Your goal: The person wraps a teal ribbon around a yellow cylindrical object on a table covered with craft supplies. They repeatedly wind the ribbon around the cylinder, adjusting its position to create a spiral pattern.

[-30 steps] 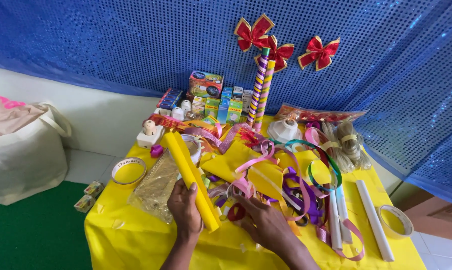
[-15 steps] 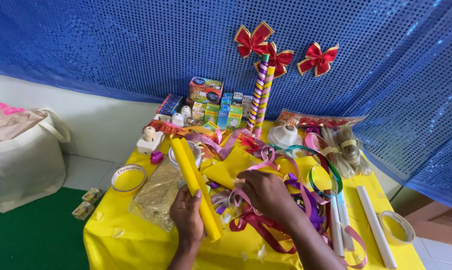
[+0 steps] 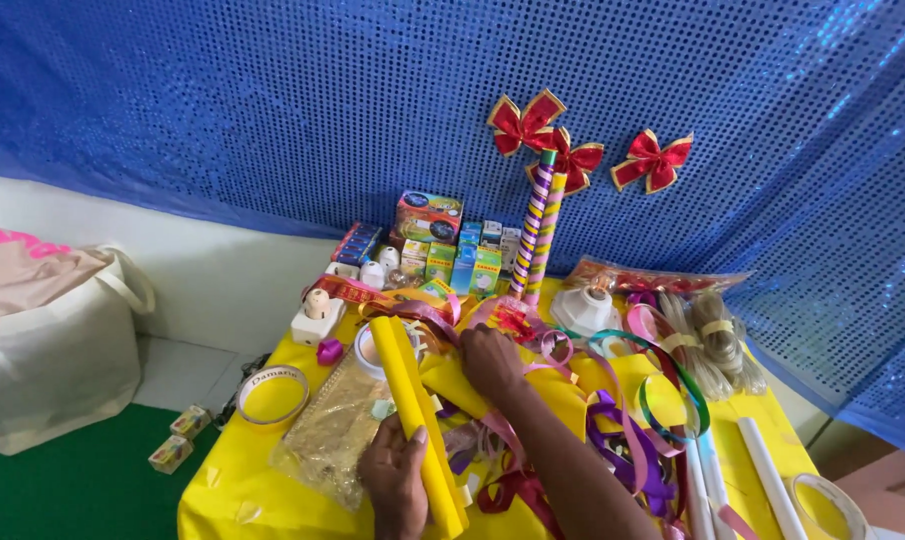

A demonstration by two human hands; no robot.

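The left hand (image 3: 398, 480), at lower centre of the frame, has its fingers clenched around one yellow roll (image 3: 416, 420), which slants up and left across the yellow table (image 3: 223, 500) — held clear of the clutter; the right hand (image 3: 490, 362), at centre, presses curled fingers into the ribbon pile (image 3: 613, 420), and whether they grasp anything I cannot tell. Upper centre: three red bows (image 3: 653, 160); two striped sticks (image 3: 535, 235) lean on the blue backdrop (image 3: 223, 110); one tape ring (image 3: 271, 392) lies at lower left.
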